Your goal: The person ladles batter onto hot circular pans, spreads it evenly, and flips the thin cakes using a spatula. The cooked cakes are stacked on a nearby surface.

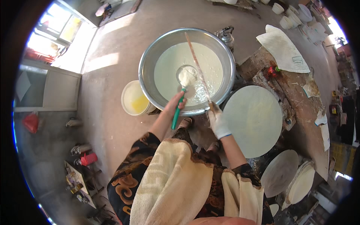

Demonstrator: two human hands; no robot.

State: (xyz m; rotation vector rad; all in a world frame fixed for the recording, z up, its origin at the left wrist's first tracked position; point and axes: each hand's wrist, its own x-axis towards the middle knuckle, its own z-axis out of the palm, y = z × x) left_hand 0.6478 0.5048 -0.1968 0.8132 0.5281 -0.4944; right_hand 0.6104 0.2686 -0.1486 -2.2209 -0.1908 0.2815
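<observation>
A wide metal basin (144, 69) holds pale, creamy liquid batter (168, 70). My bare left hand (176, 104) grips the green handle of a ladle (188, 76), whose round bowl, filled with batter, is over the middle of the basin. In a white glove, my right hand (218, 119) grips the lower end of a long, thin, batter-smeared stick (194, 53) that slants across the basin to its far side. Just right of the gloved hand lies a large round griddle (253, 121) with a pale surface.
A white bucket (135, 98) with yellowish contents stands left of the basin. Behind the basin is a metal kettle (225, 38). A white cloth (284, 50) lies on the board at right. Round discs (279, 173) lean at lower right. A small table (81, 184) stands lower left.
</observation>
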